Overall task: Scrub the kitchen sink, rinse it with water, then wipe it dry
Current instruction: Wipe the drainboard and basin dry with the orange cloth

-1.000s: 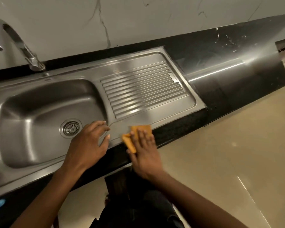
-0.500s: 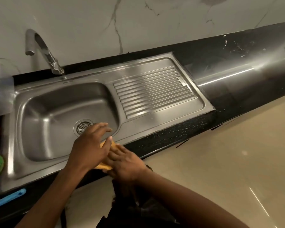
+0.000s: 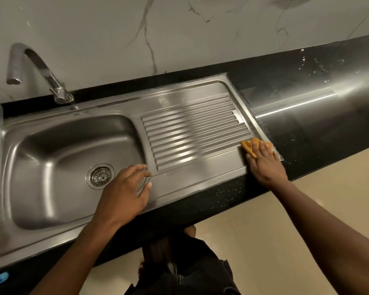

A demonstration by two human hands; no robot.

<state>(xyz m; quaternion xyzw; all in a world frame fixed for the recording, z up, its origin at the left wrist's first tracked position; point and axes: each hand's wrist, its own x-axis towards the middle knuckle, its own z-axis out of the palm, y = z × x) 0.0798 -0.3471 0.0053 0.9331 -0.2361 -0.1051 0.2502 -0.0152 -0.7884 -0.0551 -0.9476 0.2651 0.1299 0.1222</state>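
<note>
Across at the sink (image 3: pixel 200 177) corner, the right hand (image 3: pixel 264 165) has moved, pressing the orange cloth (image 3: pixel 248 145). The left hand (image 3: pixel 124 194) rests loose on gleaming steel.

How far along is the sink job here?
Scrubbing and rinsing look done: no suds show in the basin and nothing runs from the faucet. In hand: the right hand presses an orange cloth on the right edge of the drainboard; the left hand rests at the basin's rim. Left: drying the rest; wetness is unclear.

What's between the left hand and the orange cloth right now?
Only bare drainboard steel separates the left hand from the orange cloth, in the head view.
</note>
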